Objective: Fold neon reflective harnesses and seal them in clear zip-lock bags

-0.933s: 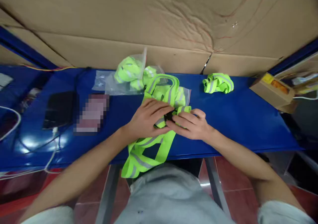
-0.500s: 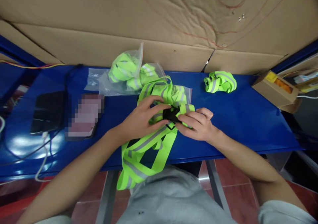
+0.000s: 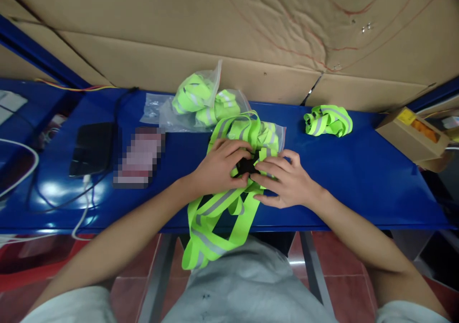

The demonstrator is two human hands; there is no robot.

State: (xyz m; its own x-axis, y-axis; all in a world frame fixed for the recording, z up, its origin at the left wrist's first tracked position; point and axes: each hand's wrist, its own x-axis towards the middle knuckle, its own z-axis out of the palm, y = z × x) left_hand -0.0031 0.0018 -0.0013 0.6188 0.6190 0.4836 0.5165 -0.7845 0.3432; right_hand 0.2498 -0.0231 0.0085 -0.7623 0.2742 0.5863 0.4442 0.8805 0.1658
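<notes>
A black buckle (image 3: 245,166), partly covered by fingers, sits on a neon-yellow reflective strap (image 3: 216,202) with a grey stripe. Thumb and fingers of my left hand (image 3: 221,167) close round the buckle from its left side. My right hand (image 3: 284,178) has its fingers curled over the strap at the buckle's right end; the fingertips are partly hidden. Loose loops of the strap hang over the table's front edge towards my lap. Just behind my hands lies a clear bag (image 3: 281,139) with more strap in it.
Clear zip bags (image 3: 193,96) of neon strap lie at the back of the blue table (image 3: 344,184). A bundled strap (image 3: 328,121) lies back right, near an open cardboard box (image 3: 412,134). To the left are a blurred-out phone (image 3: 139,158), a black device (image 3: 91,148) and cables.
The view has swung slightly left, so things sit further right. The fingers of my right hand have spread over the strap. My left hand remains at the buckle.
</notes>
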